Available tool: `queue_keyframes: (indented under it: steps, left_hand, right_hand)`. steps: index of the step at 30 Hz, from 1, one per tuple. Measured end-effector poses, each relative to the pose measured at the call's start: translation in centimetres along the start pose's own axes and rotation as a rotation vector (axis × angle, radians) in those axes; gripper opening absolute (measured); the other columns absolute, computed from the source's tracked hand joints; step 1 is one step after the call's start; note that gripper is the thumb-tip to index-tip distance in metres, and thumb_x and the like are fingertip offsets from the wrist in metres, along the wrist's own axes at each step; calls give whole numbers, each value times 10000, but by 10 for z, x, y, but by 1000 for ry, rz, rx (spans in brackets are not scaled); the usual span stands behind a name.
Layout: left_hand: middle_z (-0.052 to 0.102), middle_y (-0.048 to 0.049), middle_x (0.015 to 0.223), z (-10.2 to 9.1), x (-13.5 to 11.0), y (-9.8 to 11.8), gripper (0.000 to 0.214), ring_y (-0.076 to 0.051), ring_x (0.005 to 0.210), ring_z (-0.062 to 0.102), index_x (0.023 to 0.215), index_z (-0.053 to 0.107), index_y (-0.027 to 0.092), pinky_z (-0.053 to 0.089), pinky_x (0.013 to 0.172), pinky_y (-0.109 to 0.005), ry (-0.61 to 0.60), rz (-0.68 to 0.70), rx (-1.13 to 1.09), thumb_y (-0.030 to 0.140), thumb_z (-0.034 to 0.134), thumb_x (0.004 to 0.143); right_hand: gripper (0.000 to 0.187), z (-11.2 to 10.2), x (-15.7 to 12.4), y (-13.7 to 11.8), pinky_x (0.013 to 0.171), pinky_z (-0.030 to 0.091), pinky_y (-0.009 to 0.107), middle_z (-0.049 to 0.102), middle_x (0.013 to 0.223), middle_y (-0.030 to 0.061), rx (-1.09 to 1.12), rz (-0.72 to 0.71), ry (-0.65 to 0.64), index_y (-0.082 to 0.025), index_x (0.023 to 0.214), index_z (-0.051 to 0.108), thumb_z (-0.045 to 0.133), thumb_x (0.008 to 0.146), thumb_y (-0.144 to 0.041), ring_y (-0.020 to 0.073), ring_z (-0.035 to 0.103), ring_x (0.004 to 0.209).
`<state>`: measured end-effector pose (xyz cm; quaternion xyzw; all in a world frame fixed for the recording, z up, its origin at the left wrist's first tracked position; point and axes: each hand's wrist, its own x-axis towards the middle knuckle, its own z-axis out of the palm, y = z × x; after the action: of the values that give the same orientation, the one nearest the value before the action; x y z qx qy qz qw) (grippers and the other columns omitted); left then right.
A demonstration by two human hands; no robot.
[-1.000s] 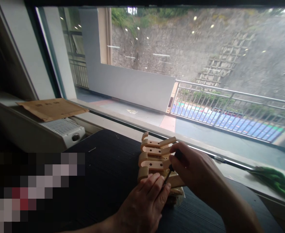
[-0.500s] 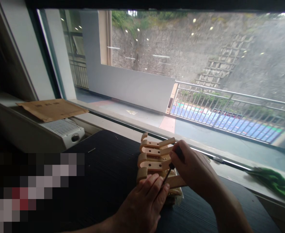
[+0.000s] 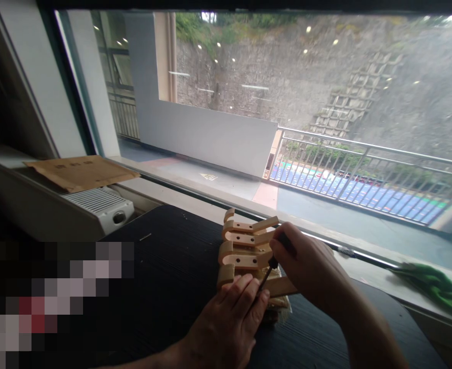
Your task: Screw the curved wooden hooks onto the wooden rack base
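Observation:
My right hand (image 3: 311, 264) is closed around the dark handle of a screwdriver (image 3: 273, 263), held at a slant. Its thin shaft runs down to the fingertips of my left hand (image 3: 228, 315); the tip is hidden there. My left hand presses with bent fingers on the nearest wooden hook (image 3: 226, 274), whose middle it covers. Several more curved, pale wooden hooks (image 3: 245, 261) stand in a row behind it, with dark screw holes or screws along their flat middles. Beneath them lies a wooden base with what looks like clear wrapping (image 3: 283, 303) at its near right end.
The dark tabletop (image 3: 172, 277) meets the window sill. A brown paper envelope (image 3: 82, 171) rests on a white vented unit (image 3: 103, 202) at left. On the right sill lies a green cloth (image 3: 437, 289). A small thin stick (image 3: 145, 237) is on the table.
The right hand has turned slightly on the screwdriver handle and shifted a little to the right. The left hand and the hooks stay in nearly the same place.

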<state>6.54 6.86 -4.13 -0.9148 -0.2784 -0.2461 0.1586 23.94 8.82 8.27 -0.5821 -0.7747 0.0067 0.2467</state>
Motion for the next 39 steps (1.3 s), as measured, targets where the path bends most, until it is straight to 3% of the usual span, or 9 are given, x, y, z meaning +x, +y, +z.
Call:
queue_keyframes:
  steps: [4, 10, 16, 23, 28, 31, 35, 39]
  left_hand:
    - [410, -149, 1352, 3, -2, 1, 613, -309, 1262, 312, 1364, 357, 94, 321, 1026, -408, 11, -12, -12, 307, 525, 814]
    - [481, -160, 1278, 7, -4, 3, 616, -316, 1220, 349, 1335, 389, 66, 270, 1032, -481, 56, 36, 9, 353, 523, 806]
    - [510, -114, 1253, 18, -8, 3, 541, -293, 1200, 369, 1303, 443, 95, 235, 1043, -455, 110, 81, 48, 398, 467, 855]
    - [536, -95, 1205, 25, -8, 3, 538, -268, 1134, 394, 1276, 470, 104, 286, 1000, -423, 101, 92, 57, 442, 447, 858]
    - [545, -75, 1191, 20, -5, 3, 473, -261, 1123, 391, 1248, 498, 129, 181, 1030, -454, 91, 92, 89, 416, 428, 879]
    - [542, -73, 1201, 18, -4, 3, 448, -257, 1153, 375, 1243, 505, 140, 125, 1048, -456, 105, 87, 86, 399, 428, 885]
    - [539, -75, 1207, 19, -4, 3, 443, -258, 1168, 374, 1220, 525, 154, 191, 1039, -444, 134, 80, 70, 425, 434, 881]
    - [541, -84, 1187, 20, -5, 5, 448, -262, 1142, 395, 1210, 530, 154, 273, 1000, -440, 136, 82, 74, 434, 441, 871]
  right_hand:
    - [179, 1, 0, 4, 484, 220, 249, 571, 598, -32, -31, 49, 5, -223, 794, 474, 412, 885, -365, 117, 474, 508]
    - [121, -2, -5, -2, 495, 234, 232, 566, 595, -63, -17, -27, 39, -270, 943, 484, 437, 884, -365, 109, 449, 474]
    - [109, 4, -2, -8, 486, 196, 241, 561, 591, -50, -49, -26, 24, -238, 807, 429, 431, 870, -326, 105, 421, 463]
    - [148, 14, 6, 7, 489, 203, 252, 584, 586, -26, -38, 67, 36, -224, 791, 424, 401, 870, -347, 125, 474, 495]
    - [163, 13, 6, 10, 491, 220, 247, 606, 609, -15, -28, 103, 29, -222, 809, 456, 396, 878, -358, 134, 513, 518]
    - [165, 5, 1, 4, 492, 230, 239, 597, 602, -42, -39, 55, 51, -251, 876, 488, 414, 883, -398, 128, 496, 498]
    - [95, -2, -5, -8, 507, 255, 231, 582, 609, -59, -36, -36, 52, -268, 897, 503, 455, 875, -348, 113, 472, 490]
    - [99, 1, -2, -13, 503, 239, 238, 568, 597, -47, -53, -36, 31, -243, 836, 490, 440, 878, -318, 111, 445, 483]
